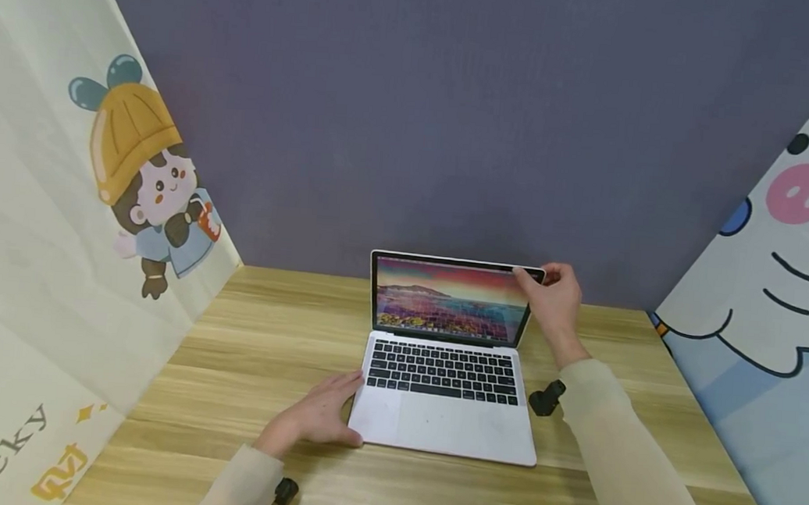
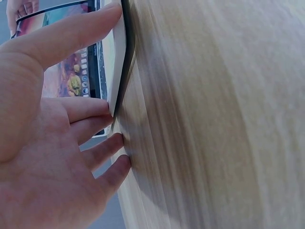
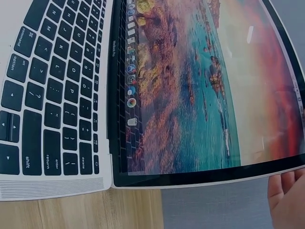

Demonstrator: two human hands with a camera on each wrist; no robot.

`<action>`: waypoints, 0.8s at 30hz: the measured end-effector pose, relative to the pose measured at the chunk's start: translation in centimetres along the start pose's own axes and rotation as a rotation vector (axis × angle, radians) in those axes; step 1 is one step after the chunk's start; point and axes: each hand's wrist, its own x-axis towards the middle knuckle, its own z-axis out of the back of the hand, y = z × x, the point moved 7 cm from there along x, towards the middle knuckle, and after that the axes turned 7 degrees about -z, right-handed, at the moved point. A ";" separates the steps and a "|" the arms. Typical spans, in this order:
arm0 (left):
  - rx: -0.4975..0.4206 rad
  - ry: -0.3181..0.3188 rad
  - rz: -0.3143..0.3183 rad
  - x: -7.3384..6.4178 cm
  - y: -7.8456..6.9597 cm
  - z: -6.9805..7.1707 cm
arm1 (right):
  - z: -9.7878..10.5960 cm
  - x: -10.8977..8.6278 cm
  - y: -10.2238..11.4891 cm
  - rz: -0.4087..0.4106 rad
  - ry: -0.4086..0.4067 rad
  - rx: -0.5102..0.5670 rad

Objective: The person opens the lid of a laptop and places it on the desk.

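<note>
An open silver laptop (image 1: 445, 427) sits on the wooden table, its lit screen (image 1: 443, 302) showing a coastal sunset picture. My right hand (image 1: 556, 298) pinches the lid's upper right corner, thumb in front of the screen and fingers behind it. In the right wrist view, part of that hand (image 3: 288, 198) shows at the lid's edge beside the keyboard (image 3: 57, 90). My left hand (image 1: 319, 411) rests against the left side of the laptop base. The left wrist view shows its thumb (image 2: 81, 36) on the base's edge, with the other fingers extended, their tips near the tabletop.
The wooden table (image 1: 258, 336) reaches back to a grey-blue panel (image 1: 456, 115). Cartoon-printed sheets stand on the left (image 1: 20, 202) and right (image 1: 744, 331). Small black devices (image 1: 546, 398) are by both wrists.
</note>
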 end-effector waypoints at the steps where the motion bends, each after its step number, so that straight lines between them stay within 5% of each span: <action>1: 0.002 0.000 -0.001 0.0 0.0 0.0 | 0.0 0.0 0.0 0.001 0.003 0.000; 24: 0.004 0.016 0.002 0.1 0.1 -0.1 | -0.4 1.2 -0.3 -0.015 0.016 0.005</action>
